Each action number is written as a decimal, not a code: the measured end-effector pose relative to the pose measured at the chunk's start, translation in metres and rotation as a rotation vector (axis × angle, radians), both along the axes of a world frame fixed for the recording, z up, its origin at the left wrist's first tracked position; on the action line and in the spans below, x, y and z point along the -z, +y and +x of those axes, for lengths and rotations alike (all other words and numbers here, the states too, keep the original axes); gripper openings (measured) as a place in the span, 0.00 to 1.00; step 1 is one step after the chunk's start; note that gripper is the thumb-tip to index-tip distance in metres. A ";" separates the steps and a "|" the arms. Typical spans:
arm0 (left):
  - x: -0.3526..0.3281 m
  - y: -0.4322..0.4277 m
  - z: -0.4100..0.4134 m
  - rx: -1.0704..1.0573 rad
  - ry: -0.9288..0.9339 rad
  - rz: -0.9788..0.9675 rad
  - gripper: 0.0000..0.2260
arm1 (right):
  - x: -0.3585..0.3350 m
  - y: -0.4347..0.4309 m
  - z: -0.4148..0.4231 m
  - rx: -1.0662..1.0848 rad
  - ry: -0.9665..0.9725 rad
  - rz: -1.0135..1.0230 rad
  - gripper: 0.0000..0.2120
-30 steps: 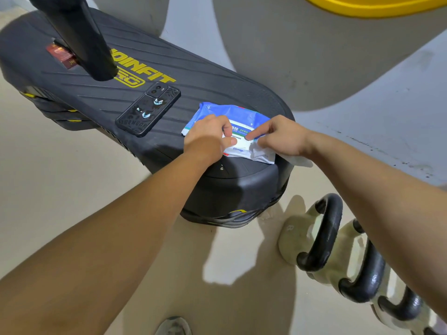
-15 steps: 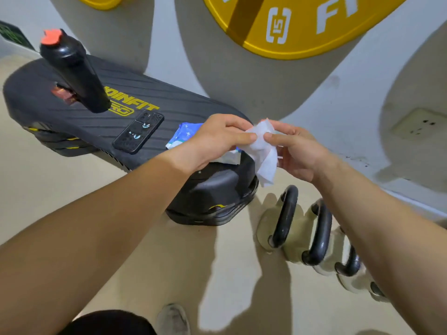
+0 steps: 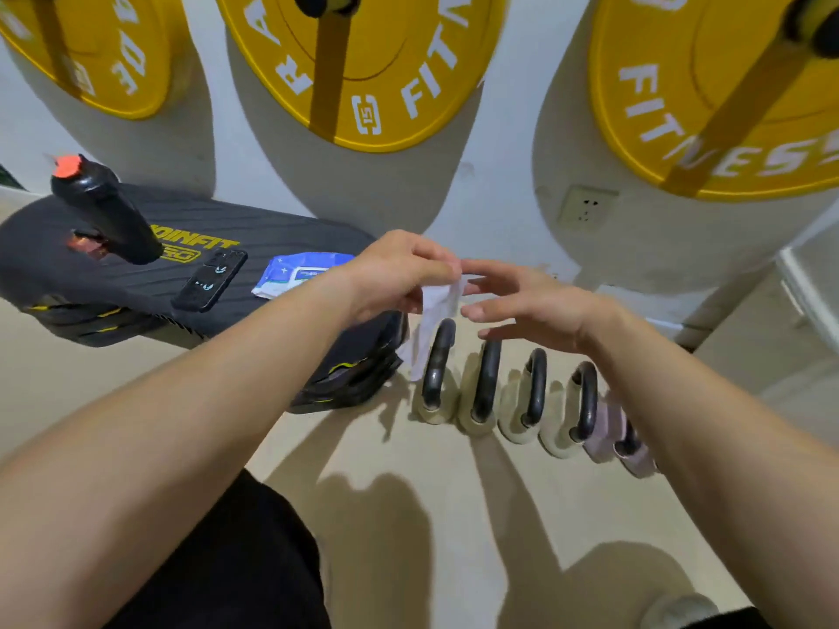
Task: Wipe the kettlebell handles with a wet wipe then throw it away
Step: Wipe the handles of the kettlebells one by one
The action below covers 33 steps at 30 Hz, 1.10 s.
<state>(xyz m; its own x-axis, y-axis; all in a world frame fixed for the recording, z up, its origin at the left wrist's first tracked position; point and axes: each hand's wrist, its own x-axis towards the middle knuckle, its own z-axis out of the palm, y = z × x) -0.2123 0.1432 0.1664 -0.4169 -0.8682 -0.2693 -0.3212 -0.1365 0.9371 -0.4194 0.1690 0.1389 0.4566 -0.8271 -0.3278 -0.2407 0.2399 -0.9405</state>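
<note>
A white wet wipe (image 3: 436, 304) hangs from the pinched fingertips of my left hand (image 3: 395, 274), its lower end drooping beside the first kettlebell handle (image 3: 438, 360). My right hand (image 3: 535, 306) hovers just to the right with fingers spread, its index fingertip at the wipe's top edge. Below my hands a row of several kettlebells stands on the floor against the wall, with black handles (image 3: 488, 379) (image 3: 585, 401) on pale bodies and a purple one (image 3: 608, 429) at the right end, partly hidden by my right forearm.
The blue wet wipe pack (image 3: 304, 274), a black phone (image 3: 211, 286) and a black bottle with an orange cap (image 3: 104, 211) sit on a black padded platform (image 3: 113, 306) at left. Yellow weight plates (image 3: 363, 70) hang on the wall above, near a socket (image 3: 585, 211).
The wipe has come out of the pack and been lifted clear of the platform, over to the kettlebells. My right hand has let go and opened. My view has risen and shifted right.
</note>
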 end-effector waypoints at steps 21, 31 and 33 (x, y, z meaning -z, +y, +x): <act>0.190 0.009 -0.046 -0.266 0.526 0.568 0.17 | 0.146 -0.008 -0.018 0.521 -0.009 0.153 0.09; 0.263 -0.056 -0.004 -0.448 -0.177 0.046 0.20 | 0.209 -0.072 0.040 0.585 0.425 0.024 0.10; 0.276 -0.057 -0.008 -0.457 -0.435 -0.139 0.21 | 0.216 -0.070 0.047 0.549 0.633 -0.102 0.17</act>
<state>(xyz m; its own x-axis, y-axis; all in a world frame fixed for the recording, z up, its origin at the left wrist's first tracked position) -0.2204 0.0864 -0.1098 0.1257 -0.9711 -0.2028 -0.6141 -0.2367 0.7529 -0.3720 0.0989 -0.0775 -0.2635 -0.9174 -0.2981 -0.6036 0.3978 -0.6909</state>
